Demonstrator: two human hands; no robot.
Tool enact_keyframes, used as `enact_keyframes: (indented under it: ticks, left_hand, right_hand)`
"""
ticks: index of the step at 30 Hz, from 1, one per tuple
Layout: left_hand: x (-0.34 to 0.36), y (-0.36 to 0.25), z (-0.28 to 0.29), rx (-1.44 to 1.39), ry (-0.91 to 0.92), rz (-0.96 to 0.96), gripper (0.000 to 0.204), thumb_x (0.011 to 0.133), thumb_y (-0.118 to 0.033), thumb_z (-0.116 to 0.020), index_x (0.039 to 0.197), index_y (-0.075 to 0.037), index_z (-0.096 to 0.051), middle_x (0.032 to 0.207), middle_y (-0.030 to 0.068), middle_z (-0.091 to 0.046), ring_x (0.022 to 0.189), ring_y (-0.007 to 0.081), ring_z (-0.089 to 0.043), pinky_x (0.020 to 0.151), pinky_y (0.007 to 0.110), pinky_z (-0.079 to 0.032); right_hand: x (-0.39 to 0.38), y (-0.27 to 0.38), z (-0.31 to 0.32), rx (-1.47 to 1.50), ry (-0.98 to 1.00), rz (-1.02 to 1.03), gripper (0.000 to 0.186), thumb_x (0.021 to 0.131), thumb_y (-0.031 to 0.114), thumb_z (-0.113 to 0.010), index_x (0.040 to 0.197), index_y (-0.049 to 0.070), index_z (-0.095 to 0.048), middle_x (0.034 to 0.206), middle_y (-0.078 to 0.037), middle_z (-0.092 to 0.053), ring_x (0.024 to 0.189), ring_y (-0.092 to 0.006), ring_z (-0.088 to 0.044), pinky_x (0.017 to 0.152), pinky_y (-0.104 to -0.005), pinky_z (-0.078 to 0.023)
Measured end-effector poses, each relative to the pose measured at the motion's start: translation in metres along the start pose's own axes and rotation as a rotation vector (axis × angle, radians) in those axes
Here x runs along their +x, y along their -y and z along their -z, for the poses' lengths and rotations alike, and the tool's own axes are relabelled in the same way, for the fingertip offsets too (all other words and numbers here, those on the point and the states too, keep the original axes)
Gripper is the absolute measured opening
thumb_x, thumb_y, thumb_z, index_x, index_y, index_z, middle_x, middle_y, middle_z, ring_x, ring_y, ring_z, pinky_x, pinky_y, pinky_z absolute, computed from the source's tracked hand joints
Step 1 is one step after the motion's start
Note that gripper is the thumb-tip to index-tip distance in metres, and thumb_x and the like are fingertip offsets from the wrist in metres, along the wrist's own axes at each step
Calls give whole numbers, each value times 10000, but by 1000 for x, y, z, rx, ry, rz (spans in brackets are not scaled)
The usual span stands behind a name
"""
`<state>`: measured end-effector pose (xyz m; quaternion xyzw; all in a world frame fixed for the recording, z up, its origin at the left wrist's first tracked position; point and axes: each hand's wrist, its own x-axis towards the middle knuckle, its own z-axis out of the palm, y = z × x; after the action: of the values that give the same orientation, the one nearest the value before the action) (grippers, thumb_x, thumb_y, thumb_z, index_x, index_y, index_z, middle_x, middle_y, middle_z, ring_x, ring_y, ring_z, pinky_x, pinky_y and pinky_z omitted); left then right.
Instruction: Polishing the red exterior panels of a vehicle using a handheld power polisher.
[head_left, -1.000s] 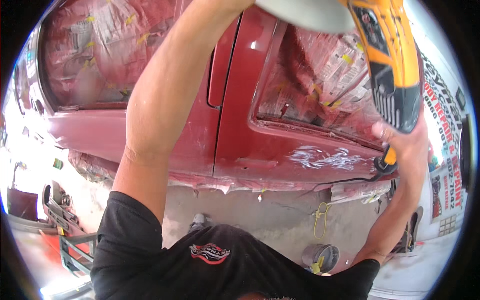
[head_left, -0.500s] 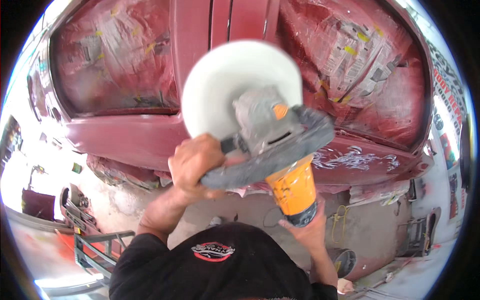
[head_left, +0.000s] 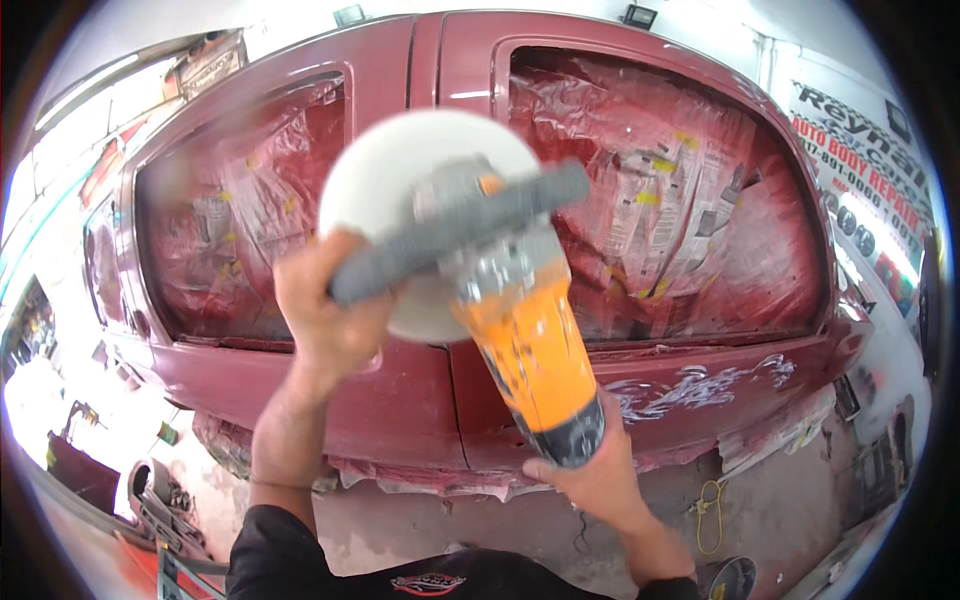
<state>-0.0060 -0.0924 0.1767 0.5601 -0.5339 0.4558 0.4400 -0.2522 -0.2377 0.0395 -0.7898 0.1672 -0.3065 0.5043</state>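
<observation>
Polisher (head_left: 535,350), a large power tool, fills the space between my two hands in the head view. My left hand (head_left: 335,300) curls closed around the left end of its handle (head_left: 470,230); my right hand (head_left: 600,465) wraps the tail end (head_left: 565,440), thumb along its left side. Ahead of my grip, past the handle, the round pad (head_left: 370,180) overlaps the side of a red car (head_left: 400,420).

A second ago the polisher was well to the right, before the right window (head_left: 670,230). Now it stands before the post (head_left: 460,60) between the windows, and the roof (head_left: 570,30) has come into view. I judge that the work has shifted leftward from the white smears (head_left: 685,385), streaked just right of my right hand. Whether the pad touches the car I cannot tell.

The pad is a pale disc, blurred at the rim. The handle is a thick, dark grey bar; the gear housing (head_left: 500,265) is scuffed silver metal, the casing orange with dark smudges, the tail black. Ahead of my left hand, the left window (head_left: 220,250) wears crinkled, red-misted sheeting; the right window shows newsprint and yellow tape. Between my wrists, a ragged skirt of masking (head_left: 430,483) edges the car's bottom.
</observation>
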Motion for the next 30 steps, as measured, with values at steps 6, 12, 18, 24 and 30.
enact_keyframes:
  ticks: [6, 12, 18, 24, 30]
  left_hand:
    - [110, 34, -14, -221, -125, 107, 208, 837, -109, -794, 1020, -19, -756, 779, -26, -666, 643, 50, -533, 585, 221, -420]
    - [114, 33, -8, -91, -130, 325, 266, 882, -84, -755, 1123, 29, -741, 825, -10, -668, 671, 44, -547, 574, 209, -413]
    - [-5, 13, 18, 208, -88, 142, 311, 679, -36, -878, 943, 4, -719, 828, 113, -741, 728, 181, -685, 718, 298, -528]
    - [-100, -17, 9, -297, 194, -21, 148, 841, 89, -650, 912, 28, -535, 790, 151, -609, 682, 255, -649, 591, 407, -545]
    - [-132, -40, 11, -336, 240, 57, 250, 784, -10, -795, 759, 2, -546, 661, 123, -561, 526, 244, -568, 495, 361, -462]
  right_hand:
    - [78, 52, 5, 85, -55, 286, 961, 688, 141, -929, 1441, -33, -357, 1256, -204, -633, 1162, -281, -642, 1030, -407, -488]
    - [84, 58, 2, 54, -52, 209, 951, 692, 136, -922, 1437, -21, -352, 1243, -215, -646, 1173, -306, -649, 1023, -411, -492]
    - [17, 2, -22, 149, 42, -39, 1044, 657, 191, -982, 1465, -20, -355, 1355, -162, -578, 1264, -212, -558, 1075, -380, -443]
    - [-55, -83, -29, -133, 3, 10, 1090, 712, 247, -942, 1518, -35, -265, 1337, -274, -608, 1216, -379, -653, 1013, -433, -523]
    - [-89, -104, -30, -53, 91, -174, 1099, 691, 251, -957, 1508, -41, -283, 1347, -278, -598, 1249, -377, -630, 1019, -451, -517]
